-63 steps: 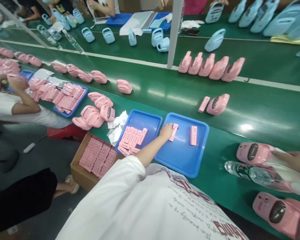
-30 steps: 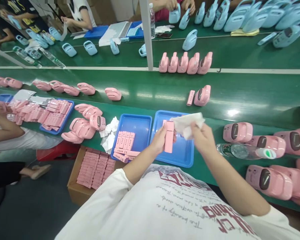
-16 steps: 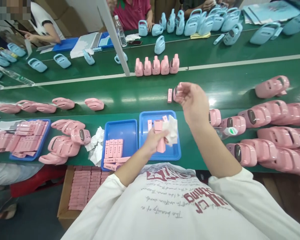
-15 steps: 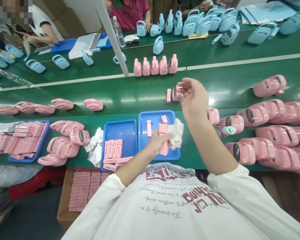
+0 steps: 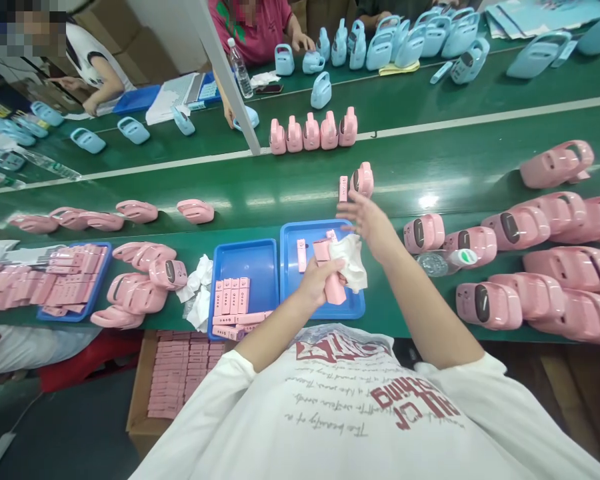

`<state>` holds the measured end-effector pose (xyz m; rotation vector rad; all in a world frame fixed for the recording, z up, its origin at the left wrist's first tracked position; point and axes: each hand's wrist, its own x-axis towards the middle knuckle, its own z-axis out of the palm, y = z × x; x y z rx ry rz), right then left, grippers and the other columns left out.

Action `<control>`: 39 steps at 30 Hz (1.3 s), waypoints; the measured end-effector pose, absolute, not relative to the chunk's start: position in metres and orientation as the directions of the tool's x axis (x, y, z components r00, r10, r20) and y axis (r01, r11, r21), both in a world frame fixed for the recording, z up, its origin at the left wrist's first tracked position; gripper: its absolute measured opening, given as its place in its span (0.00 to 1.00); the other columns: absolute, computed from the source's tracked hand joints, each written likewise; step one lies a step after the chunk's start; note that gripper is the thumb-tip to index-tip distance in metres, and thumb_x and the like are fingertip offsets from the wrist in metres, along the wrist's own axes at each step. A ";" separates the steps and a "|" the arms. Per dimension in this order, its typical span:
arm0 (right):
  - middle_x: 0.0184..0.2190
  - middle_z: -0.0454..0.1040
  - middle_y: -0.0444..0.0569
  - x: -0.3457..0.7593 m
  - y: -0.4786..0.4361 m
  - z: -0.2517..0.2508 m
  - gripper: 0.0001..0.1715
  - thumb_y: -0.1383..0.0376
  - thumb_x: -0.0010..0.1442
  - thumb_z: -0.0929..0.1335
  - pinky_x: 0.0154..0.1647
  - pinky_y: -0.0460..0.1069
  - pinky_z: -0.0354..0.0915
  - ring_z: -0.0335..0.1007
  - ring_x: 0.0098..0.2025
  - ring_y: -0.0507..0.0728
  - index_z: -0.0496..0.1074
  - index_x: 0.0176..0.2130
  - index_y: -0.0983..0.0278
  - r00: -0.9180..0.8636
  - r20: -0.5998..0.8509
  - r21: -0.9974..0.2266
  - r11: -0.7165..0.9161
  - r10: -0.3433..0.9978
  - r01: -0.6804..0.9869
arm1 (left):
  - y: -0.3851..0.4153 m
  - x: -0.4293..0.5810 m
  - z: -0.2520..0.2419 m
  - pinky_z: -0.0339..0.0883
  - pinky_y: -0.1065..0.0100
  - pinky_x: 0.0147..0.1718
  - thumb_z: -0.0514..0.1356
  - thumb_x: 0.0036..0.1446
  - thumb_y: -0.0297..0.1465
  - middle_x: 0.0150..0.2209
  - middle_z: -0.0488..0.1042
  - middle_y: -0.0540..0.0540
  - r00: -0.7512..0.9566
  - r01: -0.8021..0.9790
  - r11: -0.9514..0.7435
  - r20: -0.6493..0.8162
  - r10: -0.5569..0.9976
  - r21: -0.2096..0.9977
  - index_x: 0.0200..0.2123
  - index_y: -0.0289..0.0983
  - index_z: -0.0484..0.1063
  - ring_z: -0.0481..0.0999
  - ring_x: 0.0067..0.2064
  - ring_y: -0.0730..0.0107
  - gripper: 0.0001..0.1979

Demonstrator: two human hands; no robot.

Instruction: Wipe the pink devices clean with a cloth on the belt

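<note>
My left hand [image 5: 314,283] is closed around pink rectangular pieces [image 5: 335,290] and a crumpled white tissue [image 5: 351,260], held over the right blue tray [image 5: 286,233]. How many pieces it grips I cannot tell. In that tray lies a slim pink part [image 5: 301,255] with a dark mark, and another [image 5: 331,235] peeks out behind the tissue. My right hand [image 5: 373,227] hovers above the tray's far right corner, fingers spread and holding nothing. Just past its fingertips, a pink handled device [image 5: 363,179] stands beside a small pink part [image 5: 343,189].
Pink parts fill part of the left blue tray [image 5: 245,257]. Crumpled tissues [image 5: 199,293] lie left of it. Pink handled devices [image 5: 487,305] crowd the right side, near a clear plastic bottle [image 5: 433,265]. Several pink devices [image 5: 311,131] stand by a post [image 5: 230,80]; co-workers sit across.
My right hand has dropped and moved left from above the pink device, uncovering it. My left hand still grips the pink pieces and tissue, now tilted differently. The view has shifted slightly.
</note>
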<state>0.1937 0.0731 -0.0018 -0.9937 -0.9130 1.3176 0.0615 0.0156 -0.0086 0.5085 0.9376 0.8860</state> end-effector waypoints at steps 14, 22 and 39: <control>0.53 0.73 0.51 0.182 0.035 -0.023 0.23 0.55 0.61 0.65 0.58 0.56 0.64 0.68 0.56 0.60 0.72 0.52 0.62 0.092 0.369 -0.904 0.334 0.925 0.265 | 0.026 0.049 0.000 0.65 0.68 0.23 0.36 0.55 0.62 0.34 0.76 0.40 0.344 -0.578 0.611 -0.518 0.783 0.540 0.46 0.35 0.73 0.72 0.26 0.70 0.43; 0.54 0.72 0.54 0.156 -0.008 -0.029 0.18 0.67 0.66 0.59 0.62 0.59 0.60 0.56 0.65 0.57 0.69 0.52 0.62 -0.317 0.710 -0.535 0.775 0.628 0.337 | 0.030 0.042 0.006 0.72 0.66 0.32 0.44 0.52 0.64 0.27 0.74 0.41 0.452 -0.616 0.725 -0.617 0.645 0.307 0.29 0.31 0.72 0.78 0.34 0.62 0.40; 0.27 0.68 0.42 0.275 -0.055 -0.063 0.14 0.56 0.54 0.69 0.43 0.48 0.70 0.70 0.32 0.50 0.65 0.29 0.64 0.918 -0.098 -0.903 0.354 0.385 -0.244 | 0.034 0.097 -0.048 0.68 0.67 0.39 0.62 0.50 0.30 0.41 0.76 0.45 0.615 0.658 0.043 -0.569 0.546 0.752 0.47 0.39 0.68 0.77 0.39 0.64 0.18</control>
